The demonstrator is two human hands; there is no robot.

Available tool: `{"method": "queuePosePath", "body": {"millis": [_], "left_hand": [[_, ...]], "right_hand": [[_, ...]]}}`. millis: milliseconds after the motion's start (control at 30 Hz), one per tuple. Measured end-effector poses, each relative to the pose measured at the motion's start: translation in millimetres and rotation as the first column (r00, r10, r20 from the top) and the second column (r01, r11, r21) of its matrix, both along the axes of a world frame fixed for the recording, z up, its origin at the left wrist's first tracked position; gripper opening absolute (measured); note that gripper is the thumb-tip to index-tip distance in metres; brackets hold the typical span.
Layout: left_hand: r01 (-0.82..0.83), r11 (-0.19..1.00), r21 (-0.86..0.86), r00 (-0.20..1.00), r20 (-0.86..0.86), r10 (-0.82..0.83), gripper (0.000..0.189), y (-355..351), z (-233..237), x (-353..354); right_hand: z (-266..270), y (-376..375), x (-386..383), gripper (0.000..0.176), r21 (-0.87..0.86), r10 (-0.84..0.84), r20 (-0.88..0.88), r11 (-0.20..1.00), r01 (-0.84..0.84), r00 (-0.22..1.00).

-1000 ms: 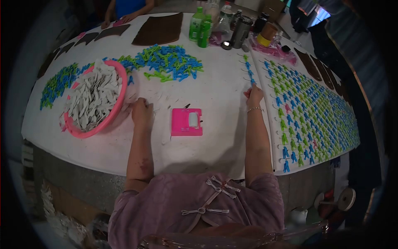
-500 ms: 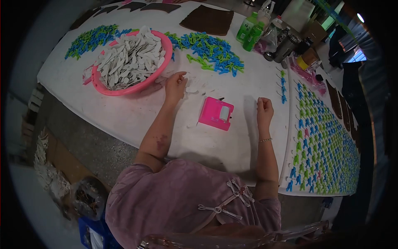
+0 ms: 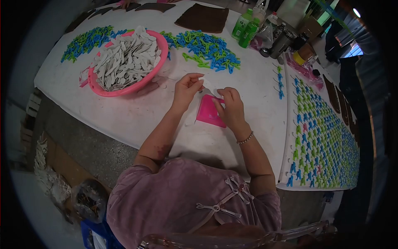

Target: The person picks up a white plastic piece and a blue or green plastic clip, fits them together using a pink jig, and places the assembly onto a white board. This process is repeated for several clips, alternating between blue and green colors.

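Observation:
My left hand [image 3: 187, 87] and my right hand [image 3: 230, 106] meet over the white table, both pinching a small white flat piece [image 3: 208, 84] between their fingertips. Just under them lies a pink flat tool [image 3: 207, 113], partly covered by my right hand. A pink basin [image 3: 156, 70] heaped with white flat pieces stands to the left of my left hand. Beyond the hands lies a heap of blue and green clips [image 3: 207, 47].
A white board [image 3: 290, 137] on the right carries rows of blue and green clips. Green bottles [image 3: 244, 27], dark cans and jars stand at the back right. Brown sheets [image 3: 203, 18] lie at the far edge. Another clip heap [image 3: 85, 40] is far left.
My right hand has moved left from the board's edge to the pink tool. My left hand has lifted from beside the basin with a white piece, and both hands now hold it.

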State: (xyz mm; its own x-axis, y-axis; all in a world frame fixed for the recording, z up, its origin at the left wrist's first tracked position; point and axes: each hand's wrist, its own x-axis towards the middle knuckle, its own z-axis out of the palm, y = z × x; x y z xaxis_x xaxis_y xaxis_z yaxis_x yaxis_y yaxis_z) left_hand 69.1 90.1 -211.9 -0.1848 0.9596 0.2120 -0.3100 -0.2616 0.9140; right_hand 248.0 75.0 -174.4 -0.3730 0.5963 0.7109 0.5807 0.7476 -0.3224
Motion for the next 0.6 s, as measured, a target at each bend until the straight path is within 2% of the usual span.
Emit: {"method": "queuePosePath", "body": {"millis": [133,167,200,233,267,333,367,433,500,600], "left_hand": [[0.184,0.981,-0.064,0.981,0.076,-0.179,0.021,-4,4,4],[0.187,0.98,-0.067,0.98,0.076,-0.181,0.021,-2,2,4],[0.219,0.975,-0.027,0.975,-0.028,-0.22,0.02,1,1,4],[0.256,0.967,0.01,0.959,-0.133,-0.252,0.019,4,1,4],[0.26,0.965,0.005,0.957,-0.132,-0.257,0.019,6,0,5],[0.307,0.951,0.045,0.909,-0.309,-0.279,0.016,6,7,8],[0.311,0.95,0.038,0.908,-0.306,-0.285,0.016,5,11,9],[0.323,0.945,0.053,0.83,-0.495,-0.256,0.012,2,21,12],[0.322,0.94,0.108,0.806,-0.552,-0.213,0.01,2,20,14],[0.32,0.924,0.208,0.76,-0.639,-0.119,0.008,-1,22,15]], "right_hand": [[-12,3,17,0.016,-0.085,0.048,0.018,0.995,-0.046,0.999],[-15,1,22,0.014,-0.248,0.045,-0.1,0.966,-0.069,0.994],[-17,-1,27,0.012,-0.401,0.02,-0.215,0.91,-0.107,0.976],[-17,-1,31,0.012,-0.405,0.015,-0.216,0.909,-0.103,0.976],[-18,-2,35,0.01,-0.432,0.002,-0.239,0.895,-0.108,0.971],[-21,-4,42,0.009,-0.464,-0.018,-0.262,0.879,-0.109,0.965],[-24,-4,45,0.012,-0.48,-0.026,-0.258,0.871,-0.105,0.966],[-34,-6,49,0.014,-0.504,-0.039,-0.253,0.858,-0.097,0.967],[-44,-7,49,0.018,-0.356,-0.022,-0.184,0.933,-0.046,0.983],[-52,-8,46,0.021,-0.363,-0.018,-0.188,0.93,-0.052,0.982]]}}
